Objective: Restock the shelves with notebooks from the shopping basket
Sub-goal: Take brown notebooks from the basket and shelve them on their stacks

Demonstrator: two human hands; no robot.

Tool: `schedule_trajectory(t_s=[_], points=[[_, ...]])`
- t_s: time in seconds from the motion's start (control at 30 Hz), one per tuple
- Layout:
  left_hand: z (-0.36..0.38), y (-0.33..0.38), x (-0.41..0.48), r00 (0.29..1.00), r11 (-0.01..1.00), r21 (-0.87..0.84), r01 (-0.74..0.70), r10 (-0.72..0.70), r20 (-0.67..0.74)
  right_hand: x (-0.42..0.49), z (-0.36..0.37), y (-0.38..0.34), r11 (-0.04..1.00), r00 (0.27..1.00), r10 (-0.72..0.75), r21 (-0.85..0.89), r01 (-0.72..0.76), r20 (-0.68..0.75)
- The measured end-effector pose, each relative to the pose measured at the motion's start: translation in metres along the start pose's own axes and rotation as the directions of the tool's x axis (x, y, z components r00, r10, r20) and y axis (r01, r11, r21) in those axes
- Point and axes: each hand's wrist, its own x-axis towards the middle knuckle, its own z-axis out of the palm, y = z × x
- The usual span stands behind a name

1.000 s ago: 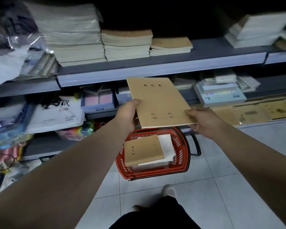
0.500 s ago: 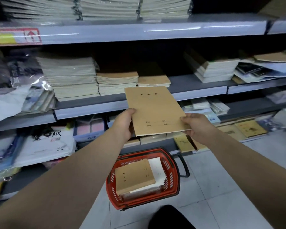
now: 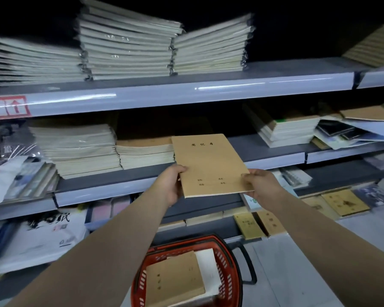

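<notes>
A brown notebook [image 3: 208, 165] between left hand [image 3: 171, 185] and right hand [image 3: 262, 185] — at the middle shelf [image 3: 264, 147], red basket [image 3: 229, 251] below.

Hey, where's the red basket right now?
Head view, bottom centre: the basket sits on the floor, below the held notebook, with a brown stack inside.

Tan notebook [image 3: 210, 166]; red basket [image 3: 228, 258]; grey shelves [image 3: 275, 85].

Bare shelf [image 3: 248, 147] between middle stack [image 3: 144, 151]; right stack [image 3: 288, 131]
</notes>
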Motion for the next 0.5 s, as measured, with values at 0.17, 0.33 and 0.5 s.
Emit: schedule_trajectory(t_s=[0.17,0.33,0.5], points=[[0.020,0.012,0.034,0.998,0.999,-0.012,-0.029,0.029,-0.051,0.047,-0.004,-0.010,0.998,0.998,0.056,0.035,-0.056,0.006],[0.032,0.007,0.061,0.995,0.998,-0.054,-0.015,0.009,-0.104,0.085,-0.013,-0.011,0.996,0.995,0.084,-0.004,-0.084,0.053],[0.041,0.004,0.081,0.987,0.994,-0.103,-0.027,0.010,-0.158,0.118,-0.014,-0.012,0.993,0.989,0.118,-0.002,-0.118,0.084]])
